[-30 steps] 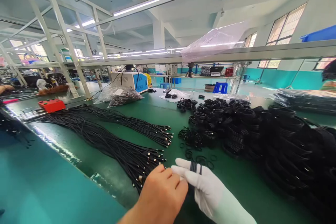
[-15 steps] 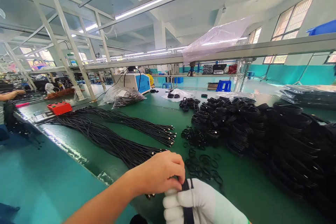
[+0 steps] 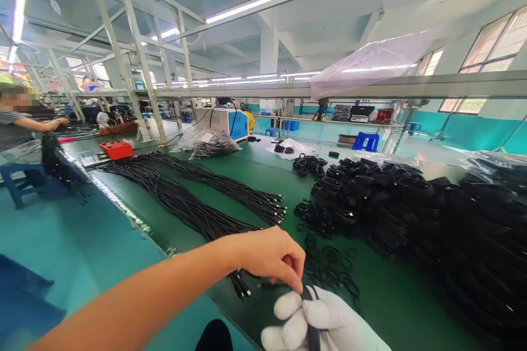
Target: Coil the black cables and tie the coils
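Observation:
My right hand (image 3: 333, 326), in a white glove, sits at the bottom edge, fingers curled around a black cable (image 3: 312, 318) that runs down through the fist. My bare left hand (image 3: 269, 255) reaches in from the lower left and pinches the top of that cable with thumb and fingertips, right above the glove. Under both hands lie the plug ends of a long spread of straight black cables (image 3: 197, 203) on the green table (image 3: 263, 175). Loose black rings (image 3: 329, 263) are scattered just beyond the hands.
A large heap of coiled black cables (image 3: 411, 214) fills the table's right side. Farther back stand a red box (image 3: 116, 149), a clear bag of parts (image 3: 209, 145) and a blue-white machine (image 3: 224, 122). Another person (image 3: 16, 126) works at far left near a blue stool (image 3: 24, 181).
The view has swung left and both hands sit lower in the frame. My left hand went from covering the glove's fingers to pinching the cable top; the gloved fist stayed closed.

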A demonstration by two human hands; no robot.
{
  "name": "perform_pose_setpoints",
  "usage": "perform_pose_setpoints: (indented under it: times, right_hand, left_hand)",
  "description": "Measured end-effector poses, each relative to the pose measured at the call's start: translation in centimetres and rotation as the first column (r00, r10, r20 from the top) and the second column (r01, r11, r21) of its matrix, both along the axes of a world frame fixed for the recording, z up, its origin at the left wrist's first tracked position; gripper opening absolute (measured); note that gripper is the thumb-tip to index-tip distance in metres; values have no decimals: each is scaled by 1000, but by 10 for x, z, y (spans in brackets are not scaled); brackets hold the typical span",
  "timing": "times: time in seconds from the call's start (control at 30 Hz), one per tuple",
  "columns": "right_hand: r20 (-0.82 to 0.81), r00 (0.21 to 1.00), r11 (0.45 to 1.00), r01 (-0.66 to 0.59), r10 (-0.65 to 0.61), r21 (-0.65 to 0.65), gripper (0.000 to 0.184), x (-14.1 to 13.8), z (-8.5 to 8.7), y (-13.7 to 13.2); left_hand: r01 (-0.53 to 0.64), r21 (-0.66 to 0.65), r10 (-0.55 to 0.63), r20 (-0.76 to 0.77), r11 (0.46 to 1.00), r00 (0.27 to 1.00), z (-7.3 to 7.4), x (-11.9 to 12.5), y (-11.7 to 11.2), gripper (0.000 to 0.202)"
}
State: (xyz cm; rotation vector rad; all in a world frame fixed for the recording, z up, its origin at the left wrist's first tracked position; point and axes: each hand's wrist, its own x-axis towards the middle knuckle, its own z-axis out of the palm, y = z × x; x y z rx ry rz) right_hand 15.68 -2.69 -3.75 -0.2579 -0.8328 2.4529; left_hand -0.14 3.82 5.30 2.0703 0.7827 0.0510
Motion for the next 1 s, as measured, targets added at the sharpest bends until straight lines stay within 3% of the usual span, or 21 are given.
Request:
perform_pose_setpoints:
  times: [0.07, 0.17, 0.3, 0.47, 0.63, 0.83, 0.93, 1.0]
  right_hand:
    - [-69, 998, 996, -17, 11, -87, 30, 0, 0, 1]
    - [-46, 998, 996, 34, -38, -87, 28, 0, -3, 3]
    - [110, 989, 991, 90, -101, 98, 27, 4, -14, 7]
    - [223, 969, 971, 52, -105, 232, 28, 15, -18, 15]
    - [331, 943, 960, -59, -37, 274, 33, 27, 1, 25]
    - [428, 904, 946, -134, -6, 296, 33, 34, 15, 25]
    - [461, 887, 940, -150, -8, 305, 33, 36, 21, 23]
    - [472, 882, 933, -175, 6, 316, 33, 36, 26, 22]
  left_hand:
    - [-188, -186, 210, 104, 964, 972, -15, -3, -6, 9]
    - [-369, -239, 425, 262, 898, 866, -41, -5, -24, 6]
    - [-412, -213, 464, 399, 886, 791, -63, -5, -42, 12]
    - [-403, -356, 533, 455, 843, 713, -81, -3, -48, 17]
    - [-523, -152, 512, 549, 839, 661, -89, 6, -52, 11]
    - [-498, -40, 403, 644, 866, 650, -91, 15, -58, 11]
    - [-574, 118, 324, 725, 810, 608, -99, 19, -60, 13]
    - [-600, 217, 285, 725, 770, 627, -106, 22, -60, 21]
